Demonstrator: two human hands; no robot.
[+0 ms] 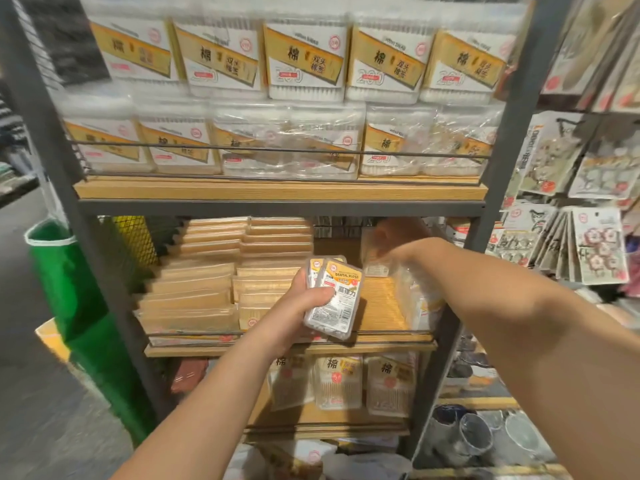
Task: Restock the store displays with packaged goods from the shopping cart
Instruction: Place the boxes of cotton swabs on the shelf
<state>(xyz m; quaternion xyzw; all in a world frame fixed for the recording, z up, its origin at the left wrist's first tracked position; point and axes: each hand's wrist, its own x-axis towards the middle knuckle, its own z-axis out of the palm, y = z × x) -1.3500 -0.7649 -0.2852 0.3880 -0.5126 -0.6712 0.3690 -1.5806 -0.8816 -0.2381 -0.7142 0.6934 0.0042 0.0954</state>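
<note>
Two dental floss packs sit stacked in the left hand, its grip curled round them with the thumb across the front, held just before the middle shelf. The right hand reaches deep into that shelf's bare right part, blurred, seemingly on a clear pack, though its grip cannot be told. Judging by this, restocking is midway: toothpick packs fill the left, floss is not yet placed, and no cart shows.

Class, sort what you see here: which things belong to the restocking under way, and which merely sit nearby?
In the job:
left hand gripping floss packs
right hand, blurred, reaching into the middle shelf

Merely nearby:
cotton swab boxes
green bin
hanging packets
</note>
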